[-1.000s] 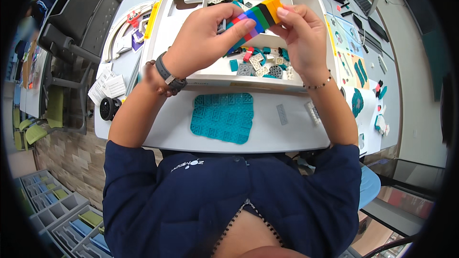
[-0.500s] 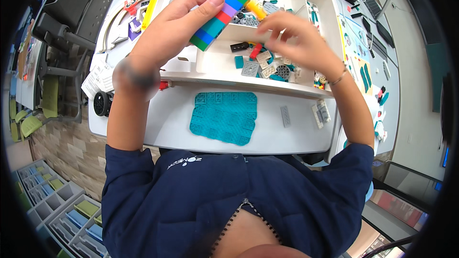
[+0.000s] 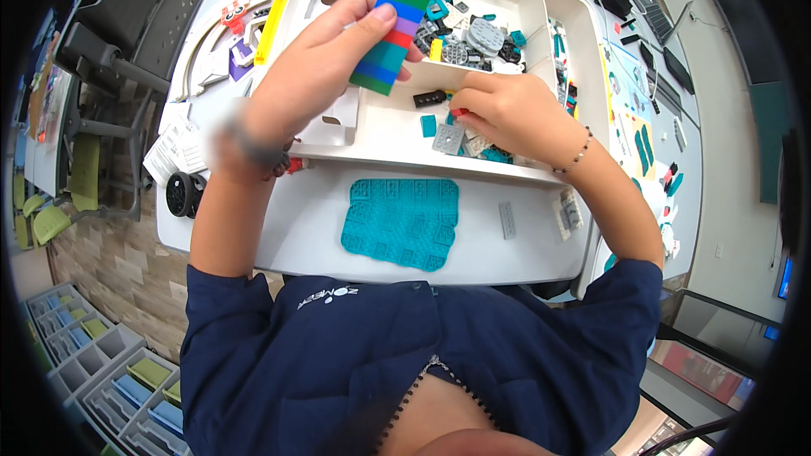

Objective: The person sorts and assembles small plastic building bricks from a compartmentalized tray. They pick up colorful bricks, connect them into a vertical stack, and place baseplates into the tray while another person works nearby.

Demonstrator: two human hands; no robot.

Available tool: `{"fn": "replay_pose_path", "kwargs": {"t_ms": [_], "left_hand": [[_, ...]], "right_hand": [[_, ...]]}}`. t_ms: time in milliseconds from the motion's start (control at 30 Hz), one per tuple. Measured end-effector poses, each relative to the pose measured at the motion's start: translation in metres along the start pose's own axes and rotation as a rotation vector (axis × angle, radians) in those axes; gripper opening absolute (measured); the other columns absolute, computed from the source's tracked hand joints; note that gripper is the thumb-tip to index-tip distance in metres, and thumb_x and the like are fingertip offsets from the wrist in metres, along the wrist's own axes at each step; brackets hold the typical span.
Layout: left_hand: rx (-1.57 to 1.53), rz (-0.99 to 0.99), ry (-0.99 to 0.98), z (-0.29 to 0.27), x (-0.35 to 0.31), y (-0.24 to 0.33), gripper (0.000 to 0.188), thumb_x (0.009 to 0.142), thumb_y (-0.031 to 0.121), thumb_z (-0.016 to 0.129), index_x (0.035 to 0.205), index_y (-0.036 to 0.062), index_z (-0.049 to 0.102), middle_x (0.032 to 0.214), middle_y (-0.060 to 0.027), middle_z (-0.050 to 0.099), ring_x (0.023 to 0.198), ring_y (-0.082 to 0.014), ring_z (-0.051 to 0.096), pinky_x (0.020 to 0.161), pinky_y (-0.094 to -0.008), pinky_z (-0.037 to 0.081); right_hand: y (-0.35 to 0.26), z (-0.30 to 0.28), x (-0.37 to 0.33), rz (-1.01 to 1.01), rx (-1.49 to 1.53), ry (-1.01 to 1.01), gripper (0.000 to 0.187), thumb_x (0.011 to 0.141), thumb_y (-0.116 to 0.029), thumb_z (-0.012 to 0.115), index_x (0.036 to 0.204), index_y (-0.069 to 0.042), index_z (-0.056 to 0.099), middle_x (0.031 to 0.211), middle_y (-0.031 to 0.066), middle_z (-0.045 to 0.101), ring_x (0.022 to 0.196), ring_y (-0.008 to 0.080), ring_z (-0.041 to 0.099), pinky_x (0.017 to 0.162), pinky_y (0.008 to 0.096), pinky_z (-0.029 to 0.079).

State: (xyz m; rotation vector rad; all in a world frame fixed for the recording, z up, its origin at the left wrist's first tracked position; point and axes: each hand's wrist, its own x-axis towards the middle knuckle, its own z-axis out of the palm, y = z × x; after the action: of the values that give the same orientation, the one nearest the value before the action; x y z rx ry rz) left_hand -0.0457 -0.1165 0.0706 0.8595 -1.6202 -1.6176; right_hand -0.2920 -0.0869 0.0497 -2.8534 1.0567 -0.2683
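My left hand grips a tall stack of building bricks in bands of several colours, with yellow at its far end and green at its near end. The stack tilts above the white sorting tray. Down in the tray's near compartment, my right hand has its fingers closed on a red brick, partly hidden by them. Around those fingertips lie a grey square plate, a teal piece and a black piece. A yellow piece stands among grey parts in the far compartment.
A teal studded sheet lies on the white table before the tray. Right of it are a grey strip and some pale pieces. Black wheels and papers sit at the left, near a yellow beam.
My right hand has come down into the near compartment and closed on the red brick. The yellow piece near its fingers is now lower in the far compartment. My left hand turned the stack more upright.
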Motion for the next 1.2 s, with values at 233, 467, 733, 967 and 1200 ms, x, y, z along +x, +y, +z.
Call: {"fn": "replay_pose_path", "kwargs": {"t_ms": [233,467,733,967,1200], "left_hand": [[0.041,0.048,-0.02,0.018,-0.004,-0.004,0.038,0.091,0.018,0.04,0.125,0.0003,0.041,0.092,-0.0123,0.061,0.082,-0.0166,0.063,0.074,-0.0271,0.051],[0.209,0.07,-0.038,0.028,-0.015,0.007,0.031,0.092,0.024,0.047,0.112,0.0011,0.052,0.081,-0.0043,0.058,0.068,-0.0087,0.054,0.061,-0.0226,0.045],[0.522,0.296,0.092,0.032,-0.015,0.007,0.03,0.092,0.028,0.053,0.104,0.0012,0.056,0.072,-0.0038,0.057,0.064,-0.0079,0.051,0.059,-0.0216,0.042],[0.534,0.336,0.118,0.034,-0.013,0.001,0.024,0.09,0.025,0.055,0.097,0.0015,0.056,0.068,-0.0127,0.059,0.06,-0.0237,0.057,0.055,-0.032,0.043],[0.656,0.387,0.189,0.038,-0.014,0.0,0.023,0.088,0.024,0.056,0.094,0.0016,0.056,0.064,-0.0165,0.057,0.059,-0.0334,0.056,0.053,-0.0377,0.043]], "right_hand": [[0.006,-0.051,0.004,0.489,1.292,0.326,0.029,0.083,-0.021,0.066,0.103,0.0,0.062,0.096,0.0089,0.064,0.08,0.0107,0.062,0.068,0.0228,0.053],[-0.002,-0.05,0.015,0.417,1.509,0.293,0.03,0.083,-0.022,0.067,0.103,0.0,0.063,0.097,0.0086,0.064,0.083,0.0106,0.062,0.064,0.0206,0.054],[-0.017,-0.026,0.017,0.444,1.666,0.434,0.029,0.088,-0.024,0.061,0.106,-0.002,0.061,0.097,0.0071,0.064,0.076,0.0078,0.061,0.061,0.0204,0.053],[-0.025,-0.014,0.019,0.412,1.763,0.533,0.025,0.09,-0.025,0.058,0.101,-0.002,0.061,0.102,0.008,0.063,0.076,0.0092,0.061,0.061,0.0224,0.053],[-0.031,-0.004,0.018,0.389,1.841,0.588,0.024,0.091,-0.025,0.056,0.101,-0.003,0.059,0.111,0.0097,0.059,0.078,0.0123,0.062,0.061,0.0262,0.056]]}}
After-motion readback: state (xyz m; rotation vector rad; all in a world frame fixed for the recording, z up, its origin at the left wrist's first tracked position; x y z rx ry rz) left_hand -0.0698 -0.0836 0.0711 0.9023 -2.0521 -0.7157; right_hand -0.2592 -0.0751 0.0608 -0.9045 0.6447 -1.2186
